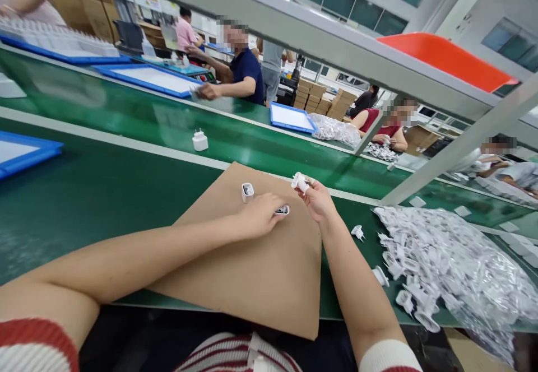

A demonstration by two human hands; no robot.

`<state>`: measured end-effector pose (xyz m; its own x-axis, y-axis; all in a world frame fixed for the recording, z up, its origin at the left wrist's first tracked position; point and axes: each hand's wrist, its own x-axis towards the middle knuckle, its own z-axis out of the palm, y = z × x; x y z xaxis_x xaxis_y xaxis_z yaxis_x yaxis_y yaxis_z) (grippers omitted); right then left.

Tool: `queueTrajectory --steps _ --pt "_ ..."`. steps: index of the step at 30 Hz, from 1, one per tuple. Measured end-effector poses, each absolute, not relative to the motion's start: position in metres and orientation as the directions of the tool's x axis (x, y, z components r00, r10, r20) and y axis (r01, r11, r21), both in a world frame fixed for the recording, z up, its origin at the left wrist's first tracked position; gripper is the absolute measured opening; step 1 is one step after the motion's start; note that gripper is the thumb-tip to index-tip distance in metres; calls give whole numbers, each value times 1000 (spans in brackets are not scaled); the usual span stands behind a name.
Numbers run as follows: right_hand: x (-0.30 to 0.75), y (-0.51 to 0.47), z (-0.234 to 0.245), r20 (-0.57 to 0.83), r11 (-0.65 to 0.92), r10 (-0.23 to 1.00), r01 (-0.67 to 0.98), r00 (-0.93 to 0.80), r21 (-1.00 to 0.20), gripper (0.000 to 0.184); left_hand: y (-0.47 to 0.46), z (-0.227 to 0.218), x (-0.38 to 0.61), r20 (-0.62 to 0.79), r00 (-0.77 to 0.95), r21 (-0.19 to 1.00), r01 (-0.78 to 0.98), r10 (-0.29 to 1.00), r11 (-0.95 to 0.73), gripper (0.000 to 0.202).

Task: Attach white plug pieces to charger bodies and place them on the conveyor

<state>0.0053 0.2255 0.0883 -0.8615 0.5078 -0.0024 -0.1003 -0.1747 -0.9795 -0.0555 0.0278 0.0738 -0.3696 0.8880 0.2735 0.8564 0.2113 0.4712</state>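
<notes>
My left hand [264, 215] is closed round a white charger housing [282, 210], whose open end shows dark parts inside. A second open charger housing [247, 191] stands just beyond that hand on the brown cardboard sheet [269, 282]. Raised above the sheet's far right corner, my right hand [318, 198] pinches a white plug cover [300, 182] between thumb and fingers. A loose plug cover with pins [357, 232] lies on the green bench to the right of my right forearm.
At right, a clear plastic bag [474, 271] spills many white plug covers. One assembled charger [200, 140] stands on the green conveyor [159, 131]. A blue-rimmed tray [29, 150] lies at left. A slanted metal post [445, 136] rises at right. Co-workers sit across the line.
</notes>
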Motion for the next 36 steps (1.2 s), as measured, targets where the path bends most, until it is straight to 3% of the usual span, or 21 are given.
queueTrajectory --steps 3,6,9,12,16,21,26,36 --pt "29 218 87 52 -10 459 -63 -887 -998 42 27 50 -45 269 -431 579 787 861 213 33" --pt "45 209 88 189 310 404 -60 -895 -949 29 30 30 -51 235 -547 770 609 804 190 44" --pt "53 199 92 337 658 256 -92 -906 -747 25 32 19 -59 187 -575 881 457 796 123 41" --pt "56 190 95 346 824 80 -133 -935 -551 37 32 17 -63 205 -571 906 418 795 67 34" --pt "54 184 91 310 912 -42 -163 -950 -376 44 32 19 -63 197 -567 928 371 800 33 30" --pt "47 179 84 266 957 -93 -160 -959 -242 39 32 20 -64 176 -571 927 370 802 59 27" --pt "40 178 85 250 954 -93 -158 -964 -253 35 32 21 -65 188 -576 915 398 796 72 29" --pt "37 167 97 172 982 50 17 -984 -190 23 32 21 -63 187 -577 902 422 795 94 23"
